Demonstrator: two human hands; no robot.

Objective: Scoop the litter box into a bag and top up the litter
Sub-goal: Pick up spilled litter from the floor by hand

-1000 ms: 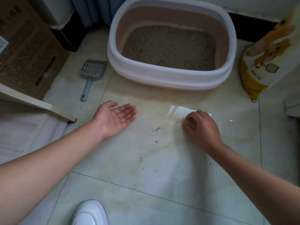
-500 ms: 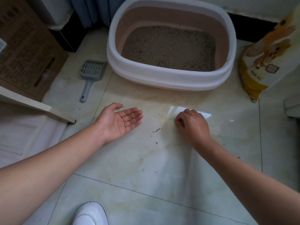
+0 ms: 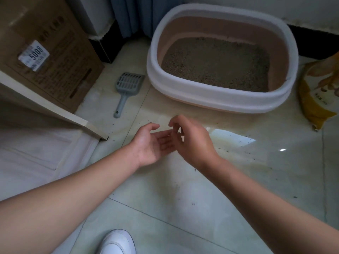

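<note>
The litter box (image 3: pixel 216 100), pink with a white rim, stands on the tiled floor at the back and holds grey-brown litter (image 3: pixel 216 65). A grey slotted scoop (image 3: pixel 128 85) lies on the floor to its left. A yellow and white litter bag (image 3: pixel 319 92) leans at the right edge. My left hand (image 3: pixel 152 143) is held palm up just above the floor in front of the box, fingers relaxed. My right hand (image 3: pixel 194 142) hovers over that palm, its fingers loosely curved downward and its thumb apart from them. I see nothing held in either hand.
Loose litter grains (image 3: pixel 240 142) dot the tiles to the right of my hands. A cardboard box (image 3: pixel 45 52) and a slanting white board (image 3: pixel 55 107) fill the left side. My white shoe (image 3: pixel 117 242) shows at the bottom edge. Blue curtains hang behind the box.
My right hand has lifted off the floor and swung left over my left palm. The view has shifted right and closer; the left hand stays palm up.
</note>
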